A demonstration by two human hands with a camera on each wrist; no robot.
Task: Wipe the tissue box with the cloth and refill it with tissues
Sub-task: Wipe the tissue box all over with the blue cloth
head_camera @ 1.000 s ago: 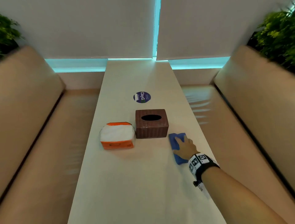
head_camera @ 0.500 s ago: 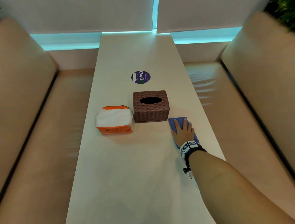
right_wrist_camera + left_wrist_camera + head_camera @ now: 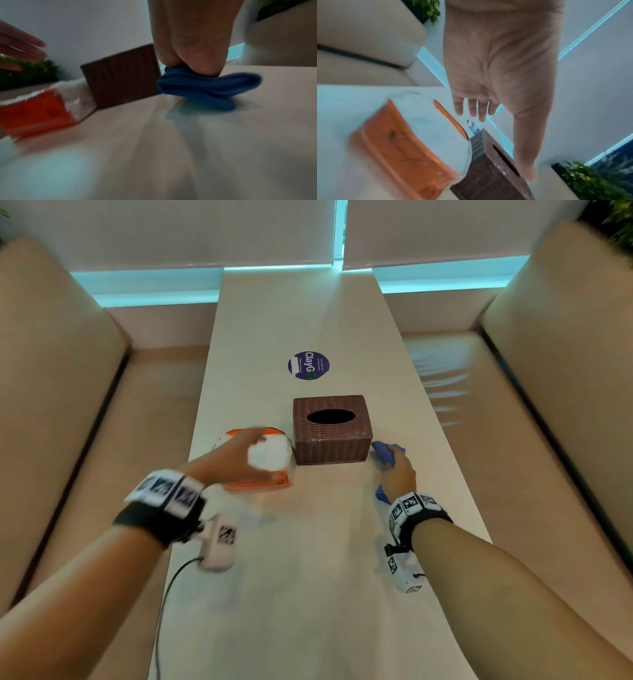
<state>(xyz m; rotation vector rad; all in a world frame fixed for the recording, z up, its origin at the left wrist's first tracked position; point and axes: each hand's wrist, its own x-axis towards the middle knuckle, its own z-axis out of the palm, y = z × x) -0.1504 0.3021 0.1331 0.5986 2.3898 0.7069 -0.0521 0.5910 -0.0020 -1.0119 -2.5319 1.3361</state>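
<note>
A brown woven tissue box (image 3: 332, 429) (image 3: 489, 170) (image 3: 121, 82) with a dark oval slot stands mid-table. Left of it lies an orange and white tissue pack (image 3: 272, 465) (image 3: 406, 140) (image 3: 41, 109). My left hand (image 3: 236, 457) (image 3: 488, 81) hovers over the pack, blurred, fingers straight and holding nothing. To the right of the box my right hand (image 3: 397, 470) (image 3: 190, 54) pinches a bunched blue cloth (image 3: 385, 451) (image 3: 205, 89) that still touches the table.
The long white table (image 3: 308, 594) runs away from me, with a round purple sticker (image 3: 309, 365) beyond the box. Beige bench seats (image 3: 68, 405) flank both sides. A cable (image 3: 164, 611) hangs from my left wrist device over the table's left edge.
My left hand has come into view and reached over the tissue pack. My right hand, flat on the spread cloth before, now has it gathered into a bunch in its fingers.
</note>
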